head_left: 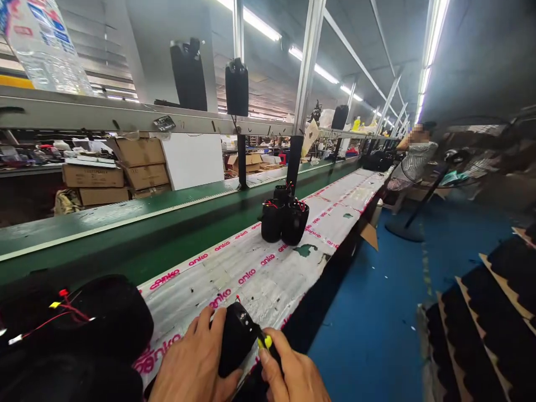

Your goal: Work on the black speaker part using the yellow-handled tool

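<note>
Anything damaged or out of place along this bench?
Yes: the white printed covering has a ragged tear beside the clustered black units, exposing green beneath. A smaller hole shows farther along.

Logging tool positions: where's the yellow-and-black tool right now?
Head view, low centre: the yellow-and-black tool is in the right hand, its tip at the upper right end of the black unit that the left hand holds.
</note>
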`<state>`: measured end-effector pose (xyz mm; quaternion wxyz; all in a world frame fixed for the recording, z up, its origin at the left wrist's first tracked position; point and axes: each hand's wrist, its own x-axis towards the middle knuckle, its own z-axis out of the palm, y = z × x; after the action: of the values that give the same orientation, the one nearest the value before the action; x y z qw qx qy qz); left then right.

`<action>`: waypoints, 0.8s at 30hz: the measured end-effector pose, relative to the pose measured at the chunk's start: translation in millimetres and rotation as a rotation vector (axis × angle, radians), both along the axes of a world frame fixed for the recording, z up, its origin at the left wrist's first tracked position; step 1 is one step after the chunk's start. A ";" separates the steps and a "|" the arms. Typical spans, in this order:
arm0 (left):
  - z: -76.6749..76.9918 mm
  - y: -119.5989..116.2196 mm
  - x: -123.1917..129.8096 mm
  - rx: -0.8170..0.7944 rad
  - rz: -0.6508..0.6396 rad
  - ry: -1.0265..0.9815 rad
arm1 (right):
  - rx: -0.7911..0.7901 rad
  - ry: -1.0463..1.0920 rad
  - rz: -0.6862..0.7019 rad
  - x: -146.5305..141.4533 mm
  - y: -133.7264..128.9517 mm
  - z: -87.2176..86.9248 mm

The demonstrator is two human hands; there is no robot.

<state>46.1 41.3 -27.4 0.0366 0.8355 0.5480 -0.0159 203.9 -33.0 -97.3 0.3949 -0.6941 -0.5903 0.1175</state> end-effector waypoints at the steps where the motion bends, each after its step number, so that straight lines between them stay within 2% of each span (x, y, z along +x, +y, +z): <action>1: 1.8 0.4 1.4 -0.018 -0.003 -0.018 | -0.011 -0.059 0.000 -0.2 2.3 -0.1; 4: 6.9 -0.8 4.5 -0.032 -0.005 -0.030 | -0.034 -0.206 0.013 0.2 6.8 1.2; 9: 13.3 -2.8 6.7 -0.034 -0.016 -0.012 | -0.053 -0.361 0.105 1.0 9.1 6.9; 12: 16.6 -2.2 7.3 -0.036 -0.017 -0.003 | -0.073 -0.439 0.113 -1.5 10.5 10.1; 19: 18.6 -3.5 7.2 -0.051 -0.014 0.030 | -0.121 -0.467 0.086 -8.8 10.2 13.5; 24: 15.7 -0.7 9.2 -0.056 -0.020 0.052 | -0.185 -0.493 -0.010 -18.5 11.1 13.7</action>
<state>55.4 40.7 -11.8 0.0455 0.8390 0.5396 -0.0531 185.4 -21.9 -83.6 0.1745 -0.7379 -0.6520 -0.0038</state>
